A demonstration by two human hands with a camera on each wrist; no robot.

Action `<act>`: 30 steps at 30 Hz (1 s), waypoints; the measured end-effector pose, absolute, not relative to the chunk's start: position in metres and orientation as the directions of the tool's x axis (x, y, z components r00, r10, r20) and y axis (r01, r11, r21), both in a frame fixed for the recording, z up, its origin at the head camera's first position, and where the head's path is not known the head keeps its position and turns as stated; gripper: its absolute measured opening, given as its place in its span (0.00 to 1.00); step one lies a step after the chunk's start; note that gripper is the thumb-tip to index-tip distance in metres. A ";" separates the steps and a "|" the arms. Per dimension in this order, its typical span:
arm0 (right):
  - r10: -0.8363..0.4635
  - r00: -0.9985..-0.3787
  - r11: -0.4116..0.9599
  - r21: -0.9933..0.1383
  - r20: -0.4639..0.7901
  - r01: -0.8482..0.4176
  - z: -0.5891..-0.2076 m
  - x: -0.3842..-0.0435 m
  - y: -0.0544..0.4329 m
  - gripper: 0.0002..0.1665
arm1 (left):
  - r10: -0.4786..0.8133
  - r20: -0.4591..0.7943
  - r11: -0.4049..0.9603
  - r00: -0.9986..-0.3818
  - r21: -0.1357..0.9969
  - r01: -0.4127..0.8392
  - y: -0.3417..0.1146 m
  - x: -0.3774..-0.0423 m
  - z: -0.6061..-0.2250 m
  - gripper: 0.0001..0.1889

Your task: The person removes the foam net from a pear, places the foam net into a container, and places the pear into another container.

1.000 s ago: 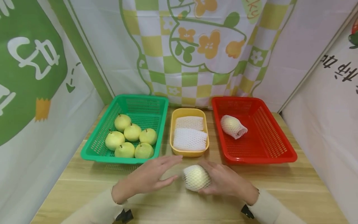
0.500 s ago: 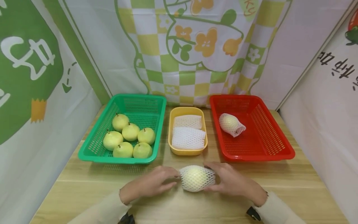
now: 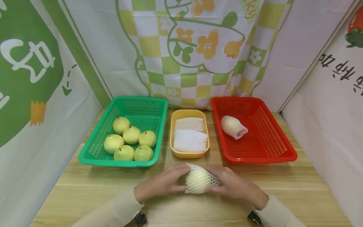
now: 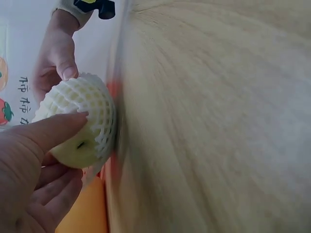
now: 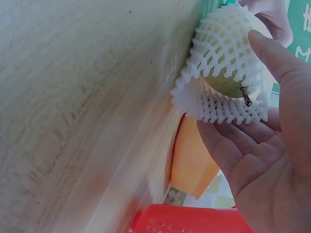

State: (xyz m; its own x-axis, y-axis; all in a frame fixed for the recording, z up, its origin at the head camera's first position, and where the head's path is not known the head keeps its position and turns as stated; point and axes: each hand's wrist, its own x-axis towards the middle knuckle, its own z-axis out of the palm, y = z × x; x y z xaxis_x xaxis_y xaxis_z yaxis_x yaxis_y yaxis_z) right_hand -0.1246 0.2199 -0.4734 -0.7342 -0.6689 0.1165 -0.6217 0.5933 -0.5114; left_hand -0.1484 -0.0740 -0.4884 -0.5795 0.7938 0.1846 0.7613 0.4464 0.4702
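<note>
A pale yellow-green pear [image 3: 199, 180] sits in a white foam net sleeve [image 5: 228, 53], low over the wooden table between both hands. My left hand [image 3: 165, 182] grips its left end, with thumb [image 4: 65, 128] on the net and fingers on the opposite side. There the pear's bare end [image 4: 77, 151] shows a small dark mark. On the other end my right hand [image 3: 233, 185] holds the sleeve between thumb and fingers. In the right wrist view the stem [image 5: 246, 97] shows inside the net's loose opening.
At the left a green basket [image 3: 122, 163] holds several bare pears [image 3: 131, 135]. Foam nets [image 3: 190, 140] lie in a yellow tray [image 3: 189, 155] at the centre back. A red basket [image 3: 263, 159] at the right contains one netted pear [image 3: 233, 126].
My left hand has come right onto the net's left edge and now grips the pear's end. The net has slid further left over the pear, while my right hand stays at its right side.
</note>
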 end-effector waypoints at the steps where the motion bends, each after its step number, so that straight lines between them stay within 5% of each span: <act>1: -0.668 -0.736 0.597 -0.510 0.112 -0.619 -0.473 -0.124 0.220 0.43 | 0.792 0.172 0.456 -0.586 0.472 0.754 -0.071 -0.148 -0.488 0.36; 12: -0.676 -0.732 0.598 -0.518 0.083 -0.611 -0.469 -0.126 0.216 0.44 | 0.799 0.169 0.456 -0.577 0.454 0.765 -0.044 -0.152 -0.488 0.30; 22: -0.686 -0.710 0.540 -0.542 0.160 -0.644 -0.465 -0.128 0.223 0.16 | 0.748 0.129 0.516 -0.651 0.503 0.693 -0.058 -0.150 -0.479 0.36; 30: -0.677 -0.724 0.585 -0.499 0.134 -0.639 -0.456 -0.132 0.230 0.15 | 0.716 0.120 0.557 -0.688 0.497 0.666 -0.083 -0.145 -0.467 0.43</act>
